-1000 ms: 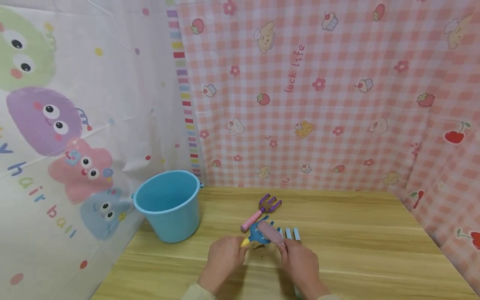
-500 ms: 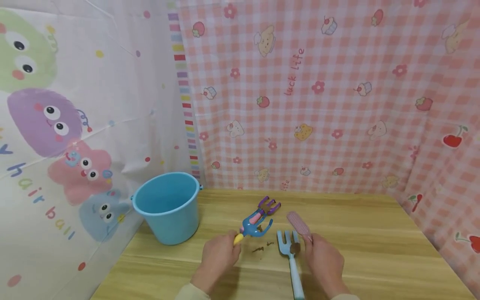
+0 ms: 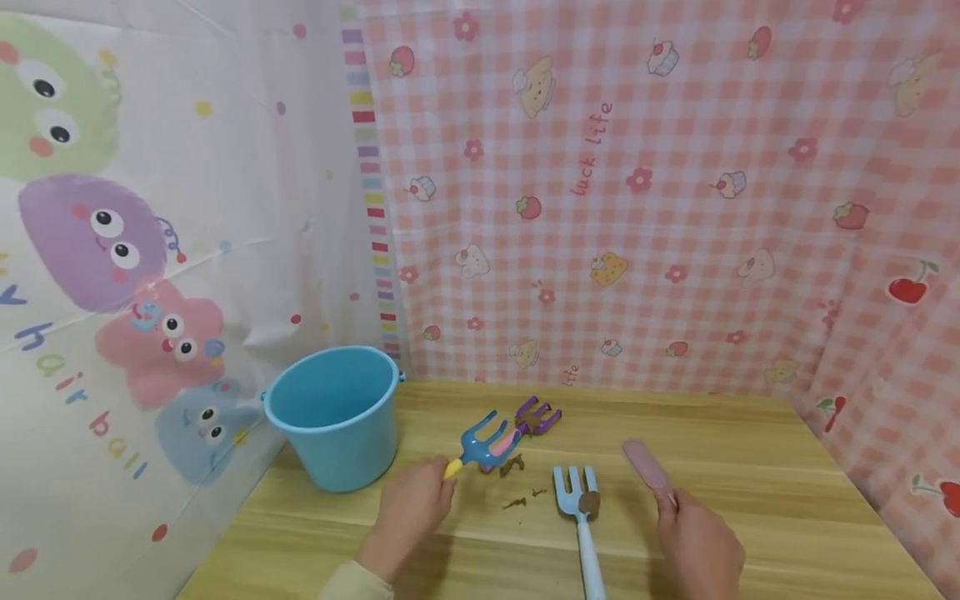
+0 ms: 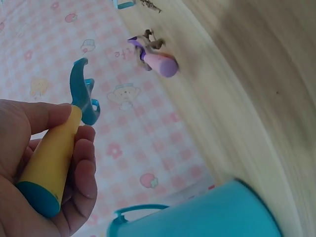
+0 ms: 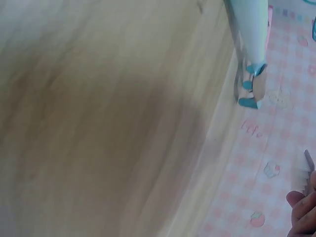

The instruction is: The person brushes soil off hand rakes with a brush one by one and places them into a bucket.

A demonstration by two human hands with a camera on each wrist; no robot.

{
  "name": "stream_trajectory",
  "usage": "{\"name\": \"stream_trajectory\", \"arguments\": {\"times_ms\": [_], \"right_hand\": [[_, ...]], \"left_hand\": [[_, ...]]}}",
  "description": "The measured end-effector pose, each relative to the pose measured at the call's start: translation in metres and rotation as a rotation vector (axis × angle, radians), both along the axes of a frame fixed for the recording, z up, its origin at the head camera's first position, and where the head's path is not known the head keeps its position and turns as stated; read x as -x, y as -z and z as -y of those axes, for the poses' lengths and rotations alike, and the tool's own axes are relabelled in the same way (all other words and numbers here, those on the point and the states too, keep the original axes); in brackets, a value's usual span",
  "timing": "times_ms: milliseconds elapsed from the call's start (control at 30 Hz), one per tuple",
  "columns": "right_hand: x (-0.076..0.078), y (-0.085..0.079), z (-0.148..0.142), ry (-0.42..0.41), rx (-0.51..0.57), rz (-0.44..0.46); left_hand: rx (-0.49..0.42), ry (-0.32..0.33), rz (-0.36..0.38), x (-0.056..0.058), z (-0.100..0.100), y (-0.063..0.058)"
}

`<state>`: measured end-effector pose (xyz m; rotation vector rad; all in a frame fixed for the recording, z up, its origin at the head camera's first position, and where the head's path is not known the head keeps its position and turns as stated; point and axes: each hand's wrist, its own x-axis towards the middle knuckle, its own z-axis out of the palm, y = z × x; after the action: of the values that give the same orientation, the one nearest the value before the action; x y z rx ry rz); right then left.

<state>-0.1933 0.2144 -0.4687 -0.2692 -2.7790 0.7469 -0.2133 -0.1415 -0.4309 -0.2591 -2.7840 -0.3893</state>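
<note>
My left hand (image 3: 412, 504) grips the yellow handle of a small blue rake (image 3: 474, 447), its tines raised above the table. In the left wrist view, thumb and fingers wrap around that yellow handle (image 4: 49, 158). My right hand (image 3: 703, 543) holds a pink brush (image 3: 647, 467) out to the right; its bristles show faintly in the right wrist view. A purple rake (image 3: 538, 414) with a pink handle lies behind the blue one, brown bits caught on its tines. Between my hands lies a light blue fork (image 3: 586, 533) bearing a brown clump (image 3: 589, 503).
A blue bucket (image 3: 341, 454) stands at the left of the wooden table (image 3: 750, 467). Brown crumbs (image 3: 515, 503) are scattered between the rakes and the light blue fork. A white printed cloth (image 3: 247, 125) hangs at left, and a pink checked cloth (image 3: 675, 125) behind.
The brush has come off the blue rake and moved right with my right hand. My left hand has drawn the blue rake leftward. More brown bits now lie on the table.
</note>
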Motion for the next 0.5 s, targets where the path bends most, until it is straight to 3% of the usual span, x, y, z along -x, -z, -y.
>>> {"name": "stream_trajectory", "arguments": {"times_ms": [200,500], "right_hand": [[-0.002,0.004,-0.012,0.031,0.03,0.036],[-0.006,0.012,-0.018,0.03,0.048,0.025]], "left_hand": [[0.069,0.009,-0.115,0.003,0.007,-0.011],[0.152,-0.009,-0.292,0.013,0.031,-0.042]]}}
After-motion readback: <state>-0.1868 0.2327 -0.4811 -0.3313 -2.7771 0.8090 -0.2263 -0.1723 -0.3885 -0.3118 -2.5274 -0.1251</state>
